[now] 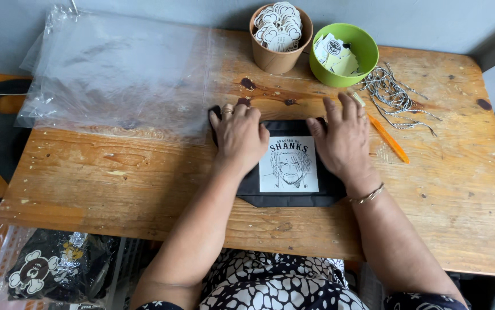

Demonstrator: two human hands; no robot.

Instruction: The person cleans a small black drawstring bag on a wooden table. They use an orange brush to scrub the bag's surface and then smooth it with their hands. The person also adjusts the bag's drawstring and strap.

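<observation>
Black folded garment (285, 195) under both flat hands

Folded garment (289, 166) is lying at the near middle of the wooden table (448, 189), both hands pressing flat on it: left hand (239, 138) on its left part, right hand (342, 140) on its right. Plastic bags (115, 72) are lying behind and left. Paper cup of tags (280, 37) is standing behind, bowl of cards (344, 54) just right of it. Cords (394, 95) and a pen (389, 138) are lying right of the hands.
</observation>
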